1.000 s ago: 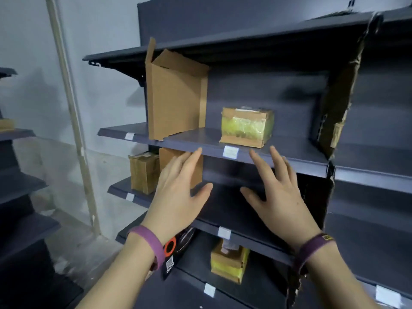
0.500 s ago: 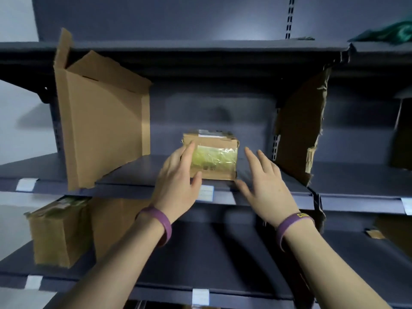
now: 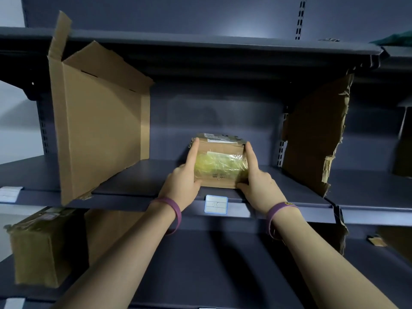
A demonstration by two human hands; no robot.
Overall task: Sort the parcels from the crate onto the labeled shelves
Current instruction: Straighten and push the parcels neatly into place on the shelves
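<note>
Dark shelf, mid tier, front view. An opened carton stands on it at 9 o'clock of the parcel. A torn cardboard sheet stands upright at 3 o'clock. A brown box sits one tier down at 8 o'clock. The parcel, banded with yellow tape, rests near the shelf's front edge. Left hand and right hand clamp its sides, index fingers straight and thumbs hooked at the front lower corners. A label is at 6 o'clock.

On shelf, parcel held between left hand and right hand, above label on shelf edge. At left carton, at right torn cardboard; second parcel lower left.
</note>
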